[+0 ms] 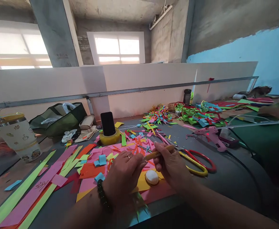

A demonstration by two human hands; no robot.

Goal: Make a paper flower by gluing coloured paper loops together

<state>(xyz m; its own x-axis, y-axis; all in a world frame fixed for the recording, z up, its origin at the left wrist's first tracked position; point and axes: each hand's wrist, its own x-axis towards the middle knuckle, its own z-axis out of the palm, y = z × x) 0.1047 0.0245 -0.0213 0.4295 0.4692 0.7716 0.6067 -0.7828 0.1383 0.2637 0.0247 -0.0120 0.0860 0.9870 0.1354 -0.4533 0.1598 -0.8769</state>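
Pinching tan stick [159, 153] at one end, left hand [124, 174] closed, right hand [171, 166] gripping the other

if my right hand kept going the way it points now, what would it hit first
Most likely the left hand: the right hand points leftward along the wooden stick it grips, whose tip lies at the left fingers. Depth is unclear.

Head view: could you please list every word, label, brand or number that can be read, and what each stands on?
No text here reads clearly.
Pink paper strip: dark handwritten marks, too blurred to read.
Concrete pillar: faint stamped marks low on its face, too small to read.
Cup: small printed pictures, no legible words.
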